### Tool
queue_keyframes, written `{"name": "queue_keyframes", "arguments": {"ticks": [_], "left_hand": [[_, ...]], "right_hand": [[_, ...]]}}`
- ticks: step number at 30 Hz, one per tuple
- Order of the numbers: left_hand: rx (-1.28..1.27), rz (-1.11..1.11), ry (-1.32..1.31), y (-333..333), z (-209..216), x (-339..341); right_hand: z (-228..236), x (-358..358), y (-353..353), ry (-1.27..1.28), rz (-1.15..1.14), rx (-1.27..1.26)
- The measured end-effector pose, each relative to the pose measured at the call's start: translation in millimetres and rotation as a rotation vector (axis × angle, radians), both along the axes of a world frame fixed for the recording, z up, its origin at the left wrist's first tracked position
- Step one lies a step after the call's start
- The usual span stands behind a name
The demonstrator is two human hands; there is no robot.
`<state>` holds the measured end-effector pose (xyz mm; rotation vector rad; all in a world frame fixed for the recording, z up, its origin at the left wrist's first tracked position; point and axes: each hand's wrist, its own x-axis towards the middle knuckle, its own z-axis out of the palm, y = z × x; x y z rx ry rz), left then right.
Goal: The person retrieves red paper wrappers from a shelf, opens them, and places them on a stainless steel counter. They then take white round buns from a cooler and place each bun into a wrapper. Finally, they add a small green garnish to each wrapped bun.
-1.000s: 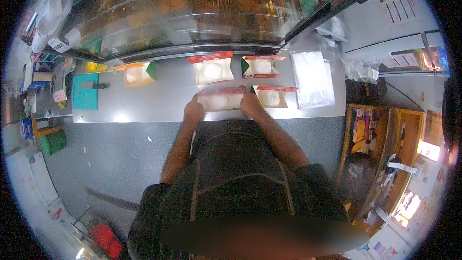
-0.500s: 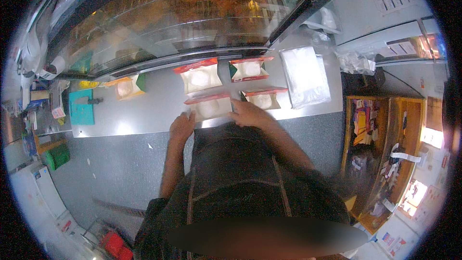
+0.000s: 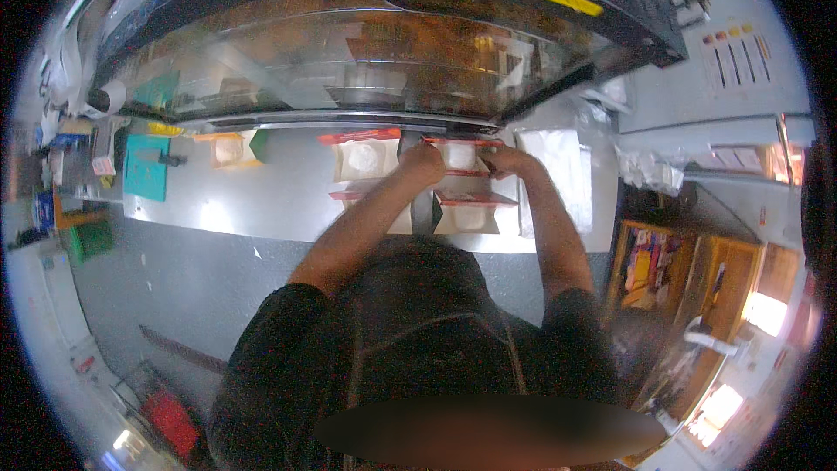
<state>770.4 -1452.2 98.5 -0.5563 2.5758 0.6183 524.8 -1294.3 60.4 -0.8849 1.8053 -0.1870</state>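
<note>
On the steel counter [image 3: 296,209], a small white-windowed packet with red edges [image 3: 460,157] lies at the back, below the glass front. My left hand [image 3: 423,163] grips its left side, and my right hand [image 3: 506,160] closes on its right edge; the fingers are partly blurred. Left of it is a similar red-topped packet [image 3: 359,160]. Nearer me sits another packet [image 3: 471,218]. A fourth [image 3: 345,195] is partly covered by my left forearm. Farther left lies an orange and green packet [image 3: 228,150].
A teal cutting board [image 3: 146,179] with a dark-handled knife [image 3: 170,159] lies at the counter's left end. Clear plastic bags [image 3: 558,176] are stacked on the right. A glass-fronted cabinet [image 3: 296,61] stands over the counter's back. Wooden shelving [image 3: 671,240] is to my right.
Both hands have left the near-left packet and reached forward and right to the back-right packet, now between them. My view has shifted slightly.
</note>
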Motion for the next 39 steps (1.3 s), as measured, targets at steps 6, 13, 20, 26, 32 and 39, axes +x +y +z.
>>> {"name": "queue_keyframes", "arguments": {"ticks": [6,13,20,26,32,39], "left_hand": [[-0.140,0.476,0.439,7,-116,-21],[-0.049,-0.025,0.082,-3,-60,5],[-0.638,-0.443,0.394,-21,-99,35],[-0.421,-0.225,0.170,-1,-76,13],[0.292,0.394,0.380,15,106,77],[0.636,0.429,0.728,33,170,225]], "right_hand": [[-24,7,-8,-0.053,-0.269,-0.318],[-3,7,6,0.264,-0.118,-0.421],[-18,14,25,0.291,-0.132,-0.517],[26,22,27,0.642,0.356,-0.322],[126,44,66,0.554,-0.129,-0.381],[257,134,49,0.000,-0.198,-0.396]]}}
